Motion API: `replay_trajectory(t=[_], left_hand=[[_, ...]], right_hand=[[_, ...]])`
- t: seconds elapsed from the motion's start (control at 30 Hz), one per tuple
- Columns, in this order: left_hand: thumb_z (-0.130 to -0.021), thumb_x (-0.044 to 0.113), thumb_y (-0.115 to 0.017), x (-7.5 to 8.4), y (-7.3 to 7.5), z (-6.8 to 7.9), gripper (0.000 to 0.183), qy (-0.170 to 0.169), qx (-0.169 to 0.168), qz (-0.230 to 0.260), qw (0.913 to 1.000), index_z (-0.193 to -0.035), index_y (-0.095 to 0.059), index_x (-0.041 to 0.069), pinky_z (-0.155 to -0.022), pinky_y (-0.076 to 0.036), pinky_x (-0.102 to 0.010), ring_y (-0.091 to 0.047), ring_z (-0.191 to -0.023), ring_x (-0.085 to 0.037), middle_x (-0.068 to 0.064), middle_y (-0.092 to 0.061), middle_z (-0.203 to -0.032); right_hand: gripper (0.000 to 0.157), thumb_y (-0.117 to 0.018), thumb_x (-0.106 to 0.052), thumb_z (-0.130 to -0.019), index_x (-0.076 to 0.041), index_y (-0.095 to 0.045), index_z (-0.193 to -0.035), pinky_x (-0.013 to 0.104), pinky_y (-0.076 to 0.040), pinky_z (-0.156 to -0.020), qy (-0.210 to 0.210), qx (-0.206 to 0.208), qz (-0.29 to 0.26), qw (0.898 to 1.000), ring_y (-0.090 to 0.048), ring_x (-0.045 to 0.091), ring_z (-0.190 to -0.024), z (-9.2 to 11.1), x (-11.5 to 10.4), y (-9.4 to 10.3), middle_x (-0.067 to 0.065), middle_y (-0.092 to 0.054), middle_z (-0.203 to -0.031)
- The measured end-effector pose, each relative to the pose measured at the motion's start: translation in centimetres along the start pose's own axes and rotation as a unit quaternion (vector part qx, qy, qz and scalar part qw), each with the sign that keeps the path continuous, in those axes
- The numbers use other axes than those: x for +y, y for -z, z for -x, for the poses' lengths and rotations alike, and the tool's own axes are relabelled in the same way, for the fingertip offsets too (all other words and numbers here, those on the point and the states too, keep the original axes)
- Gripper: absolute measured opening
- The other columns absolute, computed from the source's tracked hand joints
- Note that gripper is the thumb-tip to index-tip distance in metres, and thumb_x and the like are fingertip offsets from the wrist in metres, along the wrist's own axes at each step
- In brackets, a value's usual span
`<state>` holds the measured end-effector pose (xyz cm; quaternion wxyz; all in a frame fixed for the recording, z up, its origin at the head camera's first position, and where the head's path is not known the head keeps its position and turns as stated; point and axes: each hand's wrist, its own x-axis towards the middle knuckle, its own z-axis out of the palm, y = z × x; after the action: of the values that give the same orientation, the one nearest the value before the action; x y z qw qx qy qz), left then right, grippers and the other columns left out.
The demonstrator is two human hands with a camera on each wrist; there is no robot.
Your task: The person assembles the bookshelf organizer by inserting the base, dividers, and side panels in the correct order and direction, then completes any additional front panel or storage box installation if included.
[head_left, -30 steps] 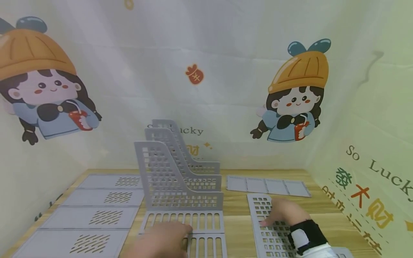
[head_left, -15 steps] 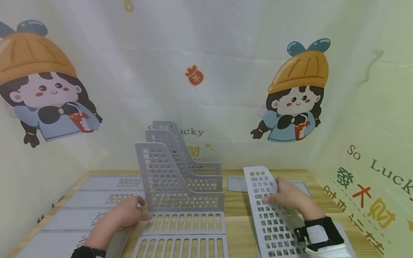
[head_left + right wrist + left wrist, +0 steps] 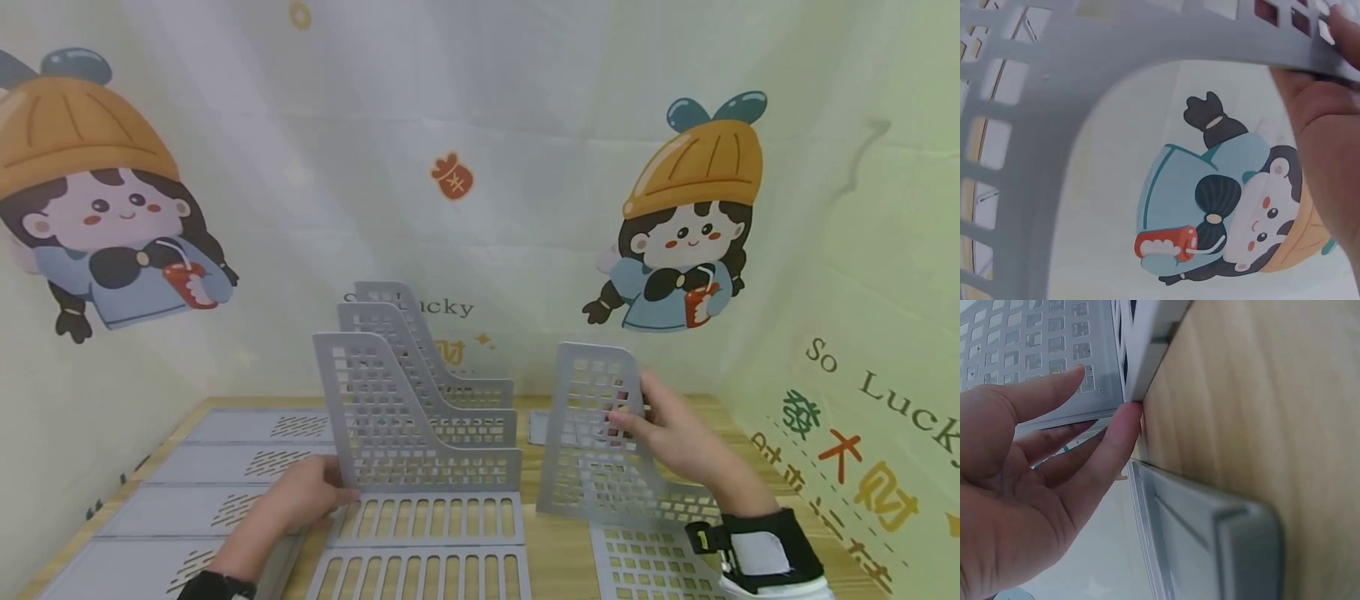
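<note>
A grey desk file rack (image 3: 420, 467) stands mid-table, with several upright perforated dividers behind a slotted base (image 3: 427, 517). My left hand (image 3: 303, 492) is at the front divider's lower left corner. In the left wrist view, its fingers (image 3: 1047, 394) lie on both sides of the divider's bottom edge, and one fingertip presses the corner. To the right, my right hand (image 3: 675, 433) grips a loose perforated divider (image 3: 592, 475) by its upper right edge, thumb on the near face. This divider is held upright, its low step toward the right. The right wrist view shows its curved edge (image 3: 1066, 125) close up.
Slotted grey panels (image 3: 172, 508) lie in a row on the left of the wooden table (image 3: 558, 550). Another perforated panel (image 3: 645, 558) lies flat below the raised divider. A thin sectioned panel (image 3: 538, 427) lies behind it. A printed cloth (image 3: 525, 208) backs the table.
My right hand has raised the loose divider from lying flat to upright, uncovering the panel below. My left hand has moved from the slotted base leftward to the rack's corner.
</note>
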<state>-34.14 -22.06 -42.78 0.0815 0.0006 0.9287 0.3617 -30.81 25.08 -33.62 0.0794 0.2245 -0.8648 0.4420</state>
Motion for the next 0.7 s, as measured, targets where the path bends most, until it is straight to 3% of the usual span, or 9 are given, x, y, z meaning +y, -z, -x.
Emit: replay_trajectory(t=[0.3, 0.5, 0.57, 0.7], left_hand=[[-0.091, 0.014, -0.081, 0.0, -0.1, -0.2, 0.060, -0.004, -0.001, 0.015, 0.9999, -0.141, -0.059, -0.010, -0.075, -0.067, -0.039, -0.075, -0.093, -0.023, -0.030, -0.071, -0.128], [-0.090, 0.014, -0.082, 0.1, -0.3, -0.3, 0.060, -0.008, -0.001, 0.013, 0.9999, -0.141, -0.060, -0.009, -0.075, -0.067, -0.037, -0.076, -0.092, -0.020, -0.031, -0.068, -0.133], [-0.088, 0.015, -0.084, 0.1, -0.3, -0.1, 0.064, -0.011, -0.007, 0.000, 0.9999, -0.142, -0.060, -0.009, -0.074, -0.066, -0.039, -0.075, -0.088, -0.023, -0.031, -0.068, -0.134], [-0.078, 0.019, -0.091, 0.0, -0.1, 0.5, 0.087, -0.048, -0.032, -0.064, 0.9963, -0.150, -0.051, -0.008, -0.104, -0.056, -0.061, -0.068, -0.120, -0.049, -0.034, -0.059, -0.147]], right_hand=[[0.036, -0.065, -0.005, -0.105, 0.005, -0.054, -0.138, 0.033, -0.067, -0.070, 0.028, -0.056, -0.042, 0.997, -0.080, 0.022, -0.084, 0.5, -1.1, 0.0, 0.028, -0.074, -0.112], [0.035, -0.064, -0.004, -0.105, 0.006, -0.055, -0.137, 0.033, -0.067, -0.071, 0.031, -0.055, -0.051, 0.997, -0.080, 0.016, -0.085, 0.5, -1.4, 0.0, 0.028, -0.074, -0.113], [0.035, -0.064, -0.004, -0.105, 0.007, -0.055, -0.137, 0.033, -0.067, -0.070, 0.033, -0.059, -0.052, 0.996, -0.080, 0.016, -0.084, 0.5, -1.3, -0.1, 0.028, -0.074, -0.112], [0.035, -0.065, -0.006, -0.105, 0.007, -0.056, -0.136, 0.034, -0.067, -0.071, 0.027, -0.071, -0.053, 0.996, -0.080, 0.017, -0.084, 0.4, -1.1, -0.3, 0.026, -0.076, -0.111]])
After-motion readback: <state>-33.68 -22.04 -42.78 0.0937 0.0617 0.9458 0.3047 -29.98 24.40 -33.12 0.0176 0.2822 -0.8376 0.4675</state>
